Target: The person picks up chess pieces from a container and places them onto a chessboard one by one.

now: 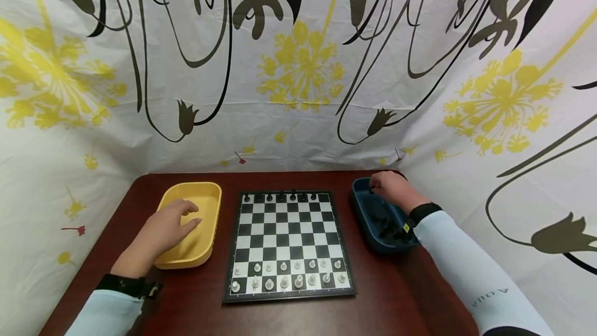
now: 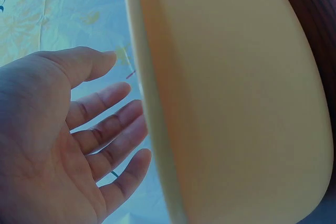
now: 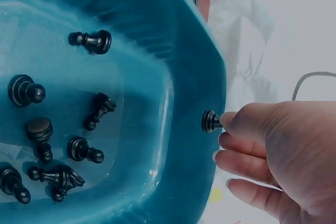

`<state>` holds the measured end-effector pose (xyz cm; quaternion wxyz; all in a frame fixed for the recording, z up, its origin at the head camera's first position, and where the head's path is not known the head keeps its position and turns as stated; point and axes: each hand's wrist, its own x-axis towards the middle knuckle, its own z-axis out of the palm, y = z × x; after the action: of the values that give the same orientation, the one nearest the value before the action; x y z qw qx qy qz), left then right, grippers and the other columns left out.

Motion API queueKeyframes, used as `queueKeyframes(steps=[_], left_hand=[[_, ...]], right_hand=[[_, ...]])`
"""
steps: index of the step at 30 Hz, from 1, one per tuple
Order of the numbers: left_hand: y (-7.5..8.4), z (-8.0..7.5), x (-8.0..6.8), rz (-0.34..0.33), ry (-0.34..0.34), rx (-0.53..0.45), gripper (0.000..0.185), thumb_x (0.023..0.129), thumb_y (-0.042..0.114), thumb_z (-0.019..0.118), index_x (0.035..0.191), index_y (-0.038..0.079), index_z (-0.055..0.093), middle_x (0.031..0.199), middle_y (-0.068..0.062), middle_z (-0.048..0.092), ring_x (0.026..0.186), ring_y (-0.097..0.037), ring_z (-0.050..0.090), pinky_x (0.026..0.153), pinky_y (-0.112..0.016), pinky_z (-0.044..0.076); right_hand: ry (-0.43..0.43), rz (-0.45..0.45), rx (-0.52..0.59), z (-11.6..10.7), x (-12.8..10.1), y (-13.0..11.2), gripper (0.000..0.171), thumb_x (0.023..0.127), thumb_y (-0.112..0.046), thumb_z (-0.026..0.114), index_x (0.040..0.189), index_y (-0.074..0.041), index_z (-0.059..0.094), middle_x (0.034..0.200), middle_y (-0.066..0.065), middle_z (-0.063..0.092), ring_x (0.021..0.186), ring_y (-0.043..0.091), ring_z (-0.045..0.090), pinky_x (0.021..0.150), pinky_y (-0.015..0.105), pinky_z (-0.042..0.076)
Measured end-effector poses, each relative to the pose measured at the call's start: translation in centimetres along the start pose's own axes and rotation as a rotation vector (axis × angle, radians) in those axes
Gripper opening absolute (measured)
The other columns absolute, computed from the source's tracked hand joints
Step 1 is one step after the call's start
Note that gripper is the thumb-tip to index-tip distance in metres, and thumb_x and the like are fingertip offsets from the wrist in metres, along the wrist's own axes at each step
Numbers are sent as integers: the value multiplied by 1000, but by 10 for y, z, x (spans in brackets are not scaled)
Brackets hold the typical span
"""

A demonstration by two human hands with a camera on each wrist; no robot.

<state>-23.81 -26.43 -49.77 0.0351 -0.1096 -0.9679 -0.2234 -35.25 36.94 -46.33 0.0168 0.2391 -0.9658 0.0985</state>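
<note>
Currently the right hand pinches a black chess piece at the far rim of the blue tray, at three o'clock of the chessboard. At nine o'clock, the left hand rests with fingers relaxed on the yellow tray, holding nothing.

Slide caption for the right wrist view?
Right hand pinches a small black chess piece beside the blue plastic tray.

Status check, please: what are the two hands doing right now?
Right hand pinches a black chess piece over the blue tray. Left hand open over the yellow tray. Nothing blocking.
</note>
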Motion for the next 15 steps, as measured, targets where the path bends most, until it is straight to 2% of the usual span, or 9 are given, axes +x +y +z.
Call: queueKeyframes(steps=[7,15], left_hand=[[1,-1,-1,10,7,0,35,104,26,79,127,1,73,128,-21,69,117,-44,68,93,-65,58],[0,0,-2,12,5,-1,35,104,27,80,127,1,74,127,-19,70,116,-43,69,94,-64,59]], right_hand=[[-9,7,-1,-5,8,-14,9,102,-5,79,110,-5,77,97,5,74,84,20,69,78,49,61],[-20,-5,-8,-10,30,-52,7,103,-7,79,109,-7,79,96,3,76,85,20,70,79,47,61]])
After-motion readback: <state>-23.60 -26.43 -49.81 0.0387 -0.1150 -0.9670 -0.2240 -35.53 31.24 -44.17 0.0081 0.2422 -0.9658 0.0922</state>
